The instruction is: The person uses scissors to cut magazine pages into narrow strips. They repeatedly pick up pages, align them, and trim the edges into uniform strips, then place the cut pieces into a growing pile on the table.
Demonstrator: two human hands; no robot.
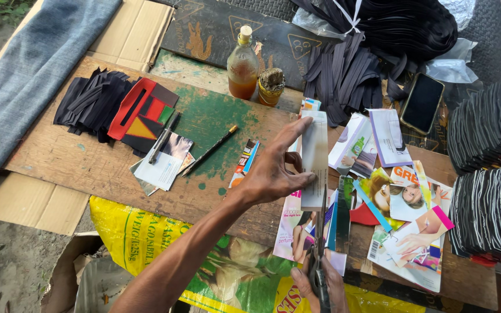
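Observation:
My left hand (273,168) pinches a long white strip of paper (314,153) upright above the wooden board (88,156), thumb and fingers on its left edge. At the bottom edge of the view my right hand (320,284) grips scissors (322,232), whose blades point up and meet the lower end of the strip. Under both hands lie cut magazine pages (401,208) with colourful pictures.
A glass bottle of amber liquid (242,64) and a small tin (271,86) stand at the board's back. A brush (210,150), a pen (163,138), black strips (88,101), a phone (423,102) and stacks of dark pieces (488,174) surround the hands. A yellow sack (140,232) lies below.

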